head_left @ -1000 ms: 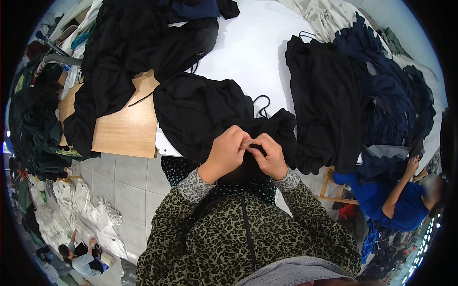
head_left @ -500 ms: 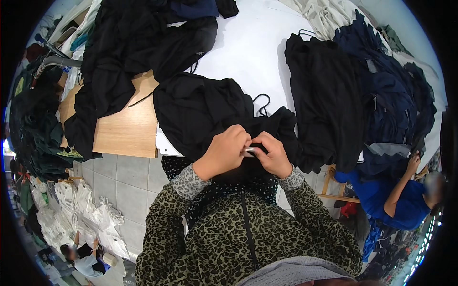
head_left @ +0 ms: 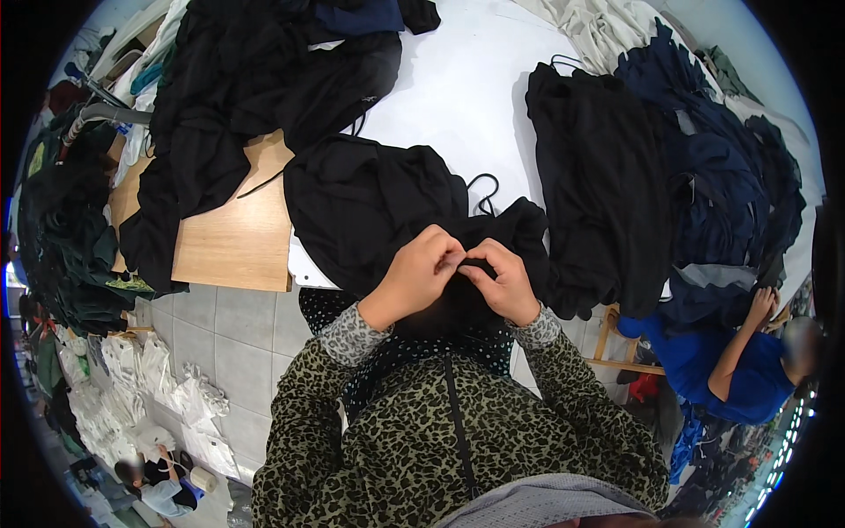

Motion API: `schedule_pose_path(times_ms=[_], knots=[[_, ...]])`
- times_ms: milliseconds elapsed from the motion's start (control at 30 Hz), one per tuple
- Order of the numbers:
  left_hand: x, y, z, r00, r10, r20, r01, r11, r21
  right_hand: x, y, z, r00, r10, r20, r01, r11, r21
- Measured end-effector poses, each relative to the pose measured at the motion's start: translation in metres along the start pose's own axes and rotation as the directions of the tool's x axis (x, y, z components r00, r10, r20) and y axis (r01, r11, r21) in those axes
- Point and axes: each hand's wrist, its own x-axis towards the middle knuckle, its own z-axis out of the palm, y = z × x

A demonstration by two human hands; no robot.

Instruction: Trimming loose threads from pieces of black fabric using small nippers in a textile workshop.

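Working close, you have left hand (head_left: 414,277) and right hand (head_left: 505,283) apparently clamped by fingertips on the black garment (head_left: 374,189), spread toward 11 o'clock on the bench (head_left: 458,97). Step judged: fine cloth handling; next move calls for steady pinching.

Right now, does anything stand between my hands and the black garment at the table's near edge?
Nothing visible does. The left hand and right hand meet at the near side of the black garment, fingertips pinching there; exactly which bit is too small to tell. The other black cloth lies off to the right.
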Motion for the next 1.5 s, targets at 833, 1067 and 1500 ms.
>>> schedule_pose_path(times_ms=[833, 1067, 1500], knots=[[-0.011, -0.003, -0.003, 0.983, -0.110, -0.148, 0.073, 0.969, -0.235, -0.005, 0.000, 0.006, 0.960, -0.228, -0.162, 0.185, 0.952, -0.242], [-0.028, 0.012, -0.016, 0.970, -0.074, -0.232, 0.094, 0.992, 0.079, -0.008, 0.000, 0.008, 0.958, -0.002, -0.287, -0.049, 0.984, -0.171], [-0.035, 0.028, 0.004, 0.987, -0.035, -0.155, 0.075, 0.963, 0.257, -0.009, -0.007, 0.012, 0.949, -0.013, -0.315, -0.046, 0.982, -0.181]])
